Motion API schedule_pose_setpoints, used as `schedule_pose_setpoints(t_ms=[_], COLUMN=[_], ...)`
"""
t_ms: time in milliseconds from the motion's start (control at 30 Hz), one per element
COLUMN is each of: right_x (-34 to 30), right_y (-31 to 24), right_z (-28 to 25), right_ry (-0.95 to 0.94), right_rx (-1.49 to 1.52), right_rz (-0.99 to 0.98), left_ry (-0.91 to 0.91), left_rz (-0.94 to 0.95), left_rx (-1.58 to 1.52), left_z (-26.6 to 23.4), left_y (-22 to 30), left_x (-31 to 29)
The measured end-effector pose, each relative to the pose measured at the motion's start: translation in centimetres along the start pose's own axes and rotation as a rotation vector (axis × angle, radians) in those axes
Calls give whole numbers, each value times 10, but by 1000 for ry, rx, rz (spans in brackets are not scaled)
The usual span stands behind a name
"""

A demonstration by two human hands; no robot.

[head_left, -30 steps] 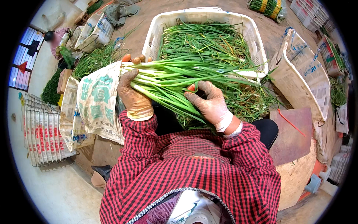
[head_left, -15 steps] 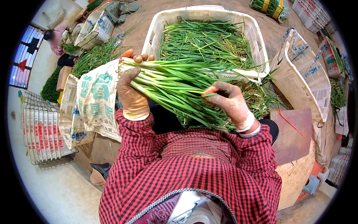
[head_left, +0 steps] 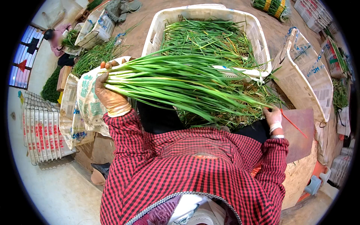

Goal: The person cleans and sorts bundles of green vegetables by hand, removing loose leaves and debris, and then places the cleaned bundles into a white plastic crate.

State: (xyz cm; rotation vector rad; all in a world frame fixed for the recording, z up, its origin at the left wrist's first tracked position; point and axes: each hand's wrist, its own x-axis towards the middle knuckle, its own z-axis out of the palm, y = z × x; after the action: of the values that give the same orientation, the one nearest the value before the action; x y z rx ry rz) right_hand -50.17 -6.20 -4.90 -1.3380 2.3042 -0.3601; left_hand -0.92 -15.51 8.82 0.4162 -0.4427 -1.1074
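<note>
A long bunch of garlic chives [head_left: 165, 77] stretches across in front of me, white stem ends at left, green leaves fanning right. My left hand [head_left: 108, 93], in a thin soiled glove, is closed around the white ends. Far to the right, my right hand [head_left: 273, 118] is pinched at the yellowish tip of one long leaf [head_left: 249, 99]; its fingertips are small and partly hidden. Behind the bunch stands a white plastic crate [head_left: 261, 41] holding many more chives [head_left: 202, 39]. Loose leaves and dry scraps [head_left: 240, 117] lie under the bunch.
A printed white sack [head_left: 90, 101] hangs over a crate at left. A tilted white crate [head_left: 305, 75] and a brownish board [head_left: 296, 129] with a red strip [head_left: 294, 123] are at right. Stacked crates [head_left: 45, 129] stand far left. Another person [head_left: 62, 41] handles chives at upper left.
My left hand has moved left with the bunch. The right hand has drawn away to the right and nearer me, pinching a leaf, and the leaves now lie stretched out.
</note>
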Motion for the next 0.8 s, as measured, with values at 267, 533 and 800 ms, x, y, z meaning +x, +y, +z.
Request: schedule_pose_setpoints(t_ms=[267,533,800], right_x=[7,-65,-80], right_y=[-87,-233,-248], right_z=[-7,18,21], right_ry=[299,-281,-379], right_rx=[551,913,637], right_rz=[-555,-859,-804], left_ry=[-50,-136,-265], left_rz=[-24,-42,-68], left_rx=[-17,-22,-11], left_z=[-4,27,34], left_y=[7,-20,-29], left_x=[-3,-22,-35])
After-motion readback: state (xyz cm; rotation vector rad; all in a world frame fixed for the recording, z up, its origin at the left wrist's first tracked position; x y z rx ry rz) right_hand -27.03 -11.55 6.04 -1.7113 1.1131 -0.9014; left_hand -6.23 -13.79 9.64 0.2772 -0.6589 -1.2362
